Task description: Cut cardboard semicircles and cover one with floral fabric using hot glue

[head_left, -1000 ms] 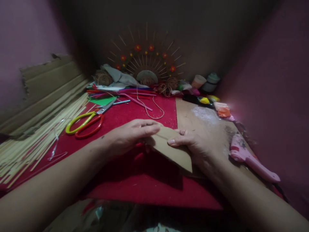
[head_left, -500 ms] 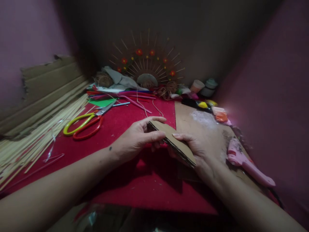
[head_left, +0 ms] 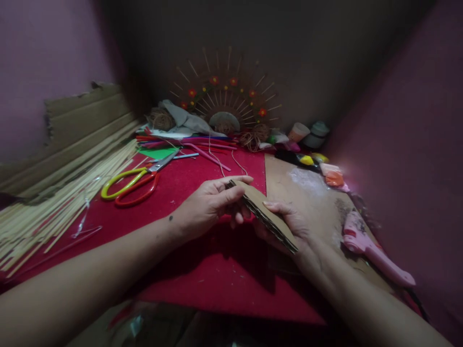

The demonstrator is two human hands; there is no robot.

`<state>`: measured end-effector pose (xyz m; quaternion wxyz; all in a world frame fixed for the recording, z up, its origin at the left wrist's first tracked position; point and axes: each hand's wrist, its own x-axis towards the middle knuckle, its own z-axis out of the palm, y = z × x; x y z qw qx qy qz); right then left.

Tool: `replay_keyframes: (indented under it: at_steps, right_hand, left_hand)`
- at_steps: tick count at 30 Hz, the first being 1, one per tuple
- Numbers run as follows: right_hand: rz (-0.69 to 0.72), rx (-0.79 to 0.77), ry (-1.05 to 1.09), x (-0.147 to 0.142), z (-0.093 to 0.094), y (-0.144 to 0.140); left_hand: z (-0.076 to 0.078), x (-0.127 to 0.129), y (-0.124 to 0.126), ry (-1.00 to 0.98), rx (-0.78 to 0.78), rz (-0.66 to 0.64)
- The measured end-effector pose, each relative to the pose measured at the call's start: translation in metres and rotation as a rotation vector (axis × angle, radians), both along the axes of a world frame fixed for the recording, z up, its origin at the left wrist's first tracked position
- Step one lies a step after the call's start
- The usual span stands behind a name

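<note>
A layered piece of brown cardboard [head_left: 268, 206] is held up over the red cloth, tilted, with its dark corrugated edge toward me. My right hand [head_left: 289, 221] grips its near right end, thumb on top and fingers underneath. At the far left end, my left hand [head_left: 217, 200] has its thumb at the edge and its index finger behind the piece. Its lower fingers curl beneath and are partly hidden. Scissors [head_left: 149, 169] with one yellow and one red handle lie left of my left hand.
Thin wooden sticks [head_left: 72, 202] and torn cardboard [head_left: 87, 113] lie at left. Pipe cleaners [head_left: 206, 144], twine [head_left: 255, 137] and a stick fan with red flowers [head_left: 226, 91] stand behind. At right, a pink glue gun [head_left: 372, 250] rests on a brown board [head_left: 282, 176].
My left thumb has slid off the cardboard's top face toward its far left corner, and its lower fingers show more. The whole view has shifted slightly. My right hand keeps its grip.
</note>
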<state>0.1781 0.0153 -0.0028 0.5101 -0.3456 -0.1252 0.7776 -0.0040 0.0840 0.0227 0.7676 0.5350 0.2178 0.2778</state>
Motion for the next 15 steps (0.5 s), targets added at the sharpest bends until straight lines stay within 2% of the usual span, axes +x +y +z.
replay_keyframes:
  at_steps: [8,12,15]
  right_hand:
    - [-0.037,0.006,0.04,0.0004,-0.0041,-0.0017]
    - [-0.026,-0.004,0.012,0.0009,-0.0036,-0.0017]
    - [-0.043,-0.008,-0.008,-0.0006,-0.0018,-0.0019]
  left_hand:
    - [-0.0071,0.0023,0.0074,-0.082,-0.07,0.002]
    - [-0.0067,0.0027,0.0049,-0.07,-0.046,-0.026]
    - [-0.008,0.0046,0.0022,-0.047,-0.012,-0.001]
